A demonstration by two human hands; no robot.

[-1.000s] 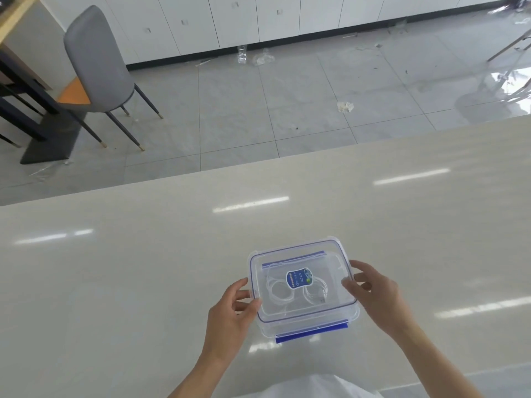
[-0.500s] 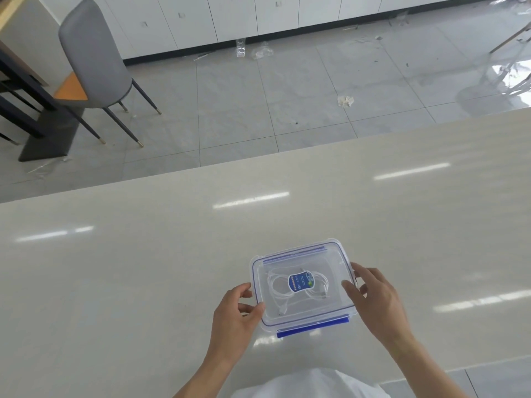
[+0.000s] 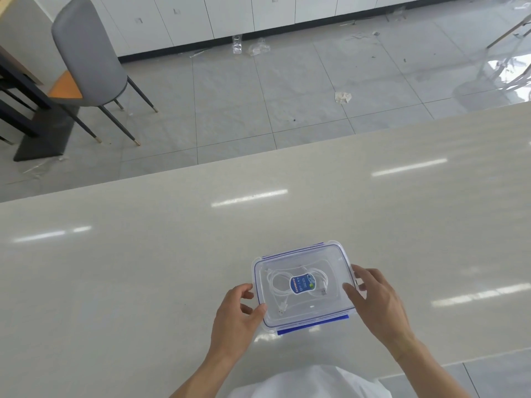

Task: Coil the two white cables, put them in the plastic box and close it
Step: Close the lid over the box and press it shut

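1. Resting near the front edge of the glossy beige counter, the clear rectangular plastic box has its blue-trimmed lid on.
2. Coiled white cables lie inside.
3. Left hand and right hand grip its opposite sides, fingers curled.

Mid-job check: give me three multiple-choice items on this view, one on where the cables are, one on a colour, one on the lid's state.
1. Where are the white cables?
A. On the floor
B. Inside the plastic box
C. On the grey chair

2. What colour is the near latch?
A. Blue
B. Red
C. Green

3. How is the lid?
A. Leaning against the chair
B. Lying apart on the counter
C. Set on the box, left hand and right hand holding its short ends

Answers: 1 B, the coils show through the clear lid; 2 A, a blue strip sticks out at the near edge; 3 C, the lid covers the box between both hands.
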